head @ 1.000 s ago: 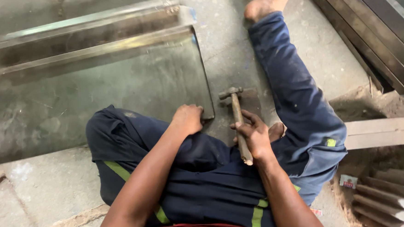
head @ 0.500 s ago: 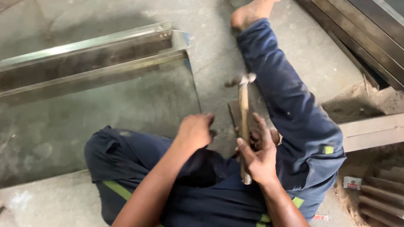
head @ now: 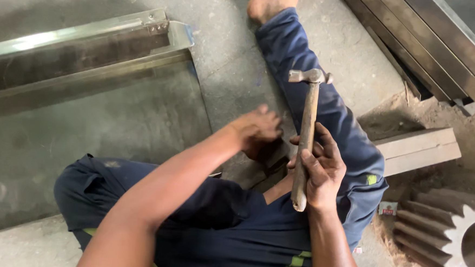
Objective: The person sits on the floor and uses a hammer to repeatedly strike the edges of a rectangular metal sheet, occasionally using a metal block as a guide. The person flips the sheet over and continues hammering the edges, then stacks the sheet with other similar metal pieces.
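Observation:
My right hand (head: 322, 170) grips the wooden handle of a hammer (head: 307, 126), raised with its metal head up near my right leg. My left hand (head: 259, 130) is lower, fingers curled, resting on a small dark block (head: 274, 162) on the floor between my legs, at the corner of a large grey metal sheet (head: 85, 136). What the left fingers pinch is hidden. I sit on the concrete floor in dark blue work trousers with green stripes, my right leg stretched out and its foot bare.
A folded shiny metal channel (head: 79, 44) runs along the sheet's far edge. Stacked metal frames (head: 437, 41) lie at top right. A pale wooden plank (head: 421, 151) and a large toothed gear (head: 449, 236) sit on sandy ground at right.
The hammer has swung up from the block to a raised position. My left hand has stayed at the block near the sheet's corner.

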